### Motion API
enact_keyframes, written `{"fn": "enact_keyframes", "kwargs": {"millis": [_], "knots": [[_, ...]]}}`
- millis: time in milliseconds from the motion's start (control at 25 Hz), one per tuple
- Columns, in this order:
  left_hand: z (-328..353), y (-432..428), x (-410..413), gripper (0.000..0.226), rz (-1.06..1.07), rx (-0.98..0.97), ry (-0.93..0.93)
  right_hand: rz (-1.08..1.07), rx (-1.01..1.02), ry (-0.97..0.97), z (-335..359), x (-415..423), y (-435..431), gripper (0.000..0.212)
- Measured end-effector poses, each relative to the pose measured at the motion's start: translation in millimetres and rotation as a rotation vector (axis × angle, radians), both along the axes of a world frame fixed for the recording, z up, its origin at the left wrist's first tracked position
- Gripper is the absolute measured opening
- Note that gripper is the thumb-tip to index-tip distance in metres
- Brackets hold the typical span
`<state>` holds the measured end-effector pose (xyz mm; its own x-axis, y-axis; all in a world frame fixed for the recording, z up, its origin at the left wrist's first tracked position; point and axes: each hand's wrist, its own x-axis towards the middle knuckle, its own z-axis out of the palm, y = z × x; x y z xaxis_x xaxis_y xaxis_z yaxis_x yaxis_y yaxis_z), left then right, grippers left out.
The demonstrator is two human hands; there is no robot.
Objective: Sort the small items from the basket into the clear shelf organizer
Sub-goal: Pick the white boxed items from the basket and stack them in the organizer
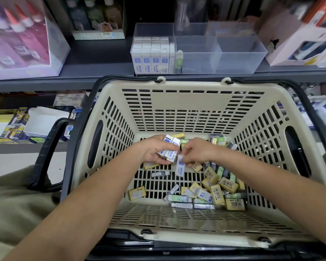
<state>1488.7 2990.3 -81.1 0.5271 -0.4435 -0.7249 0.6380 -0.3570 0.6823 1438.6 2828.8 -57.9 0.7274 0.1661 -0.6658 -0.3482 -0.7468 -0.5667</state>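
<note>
Mid-frame, in the basket [177, 102], the left hand [154, 150] curled round a bunch of white boxes [170, 147]. The right hand [198, 153] pinched one more white box [180, 168]. Best to lay it flat on the bunch, then carry all to the clear organizer [233, 57], top middle.

The basket [188, 99] stands before the shelf [94, 72]. On the shelf sits the organizer [239, 59], packs [151, 53] upright in its left compartment. A box of bottles [21, 40] lies left of the organizer, another box [297, 40] right. Loose items [215, 187] crowd the basket's floor, mostly right; the left hand [154, 149] and right hand [198, 151] hold some over its middle.
</note>
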Motion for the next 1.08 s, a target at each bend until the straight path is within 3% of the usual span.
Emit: {"fn": "enact_keyframes", "kwargs": {"millis": [120, 240, 360, 480, 560, 680, 760, 840, 920, 1000, 1080], "knots": [[4.8, 2.1, 3.1, 0.026, 0.014, -0.076, 0.018, -0.260, 0.218, -0.041, 17.1, 11.6, -9.3, 0.006], [7.7, 2.7, 4.5, 0.042, 0.017, -0.190, 0.072, -0.438, 0.398, -0.060, 18.3, 12.3, -9.3, 0.014], [4.1, 1.2, 1.9, 0.038, -0.004, -0.154, 0.022, -0.466, 0.398, -0.009, 18.2, 13.5, -16.2, 0.019], [3.2, 3.7, 4.3, 0.035, 0.017, -0.087, -0.010, 0.103, -0.096, 0.052, 11.0, -3.0, -25.4, 0.015], [4.9, 4.1, 6.3, 0.034, 0.000, -0.062, -0.014, 0.478, -0.298, 0.098, -2.4, -22.5, -22.0, 0.025], [6.8, -1.0, 3.0, 0.036, -0.029, -0.037, -0.013, 0.729, -0.427, 0.080, -13.6, -46.2, -9.4, 0.042], [8.3, -3.8, 0.8, 0.036, -0.046, -0.026, -0.019, 0.787, -0.475, 0.008, -14.6, -49.0, -4.7, 0.038], [10.5, -4.7, 1.0, 0.031, -0.037, -0.051, -0.020, 0.665, -0.400, -0.055, -6.1, -38.5, -5.9, 0.025], [16.3, -3.2, 4.1, 0.026, 0.007, -0.092, -0.027, 0.394, -0.227, -0.121, 12.0, -17.5, -11.5, 0.014], [25.2, -2.0, 9.3, 0.024, 0.082, -0.128, -0.058, 0.019, 0.070, -0.133, 32.5, 3.4, -20.5, 0.009], [37.2, -1.5, 14.9, 0.024, 0.194, -0.171, -0.098, -0.318, 0.360, -0.090, 49.0, 16.3, -26.2, 0.017]]}}
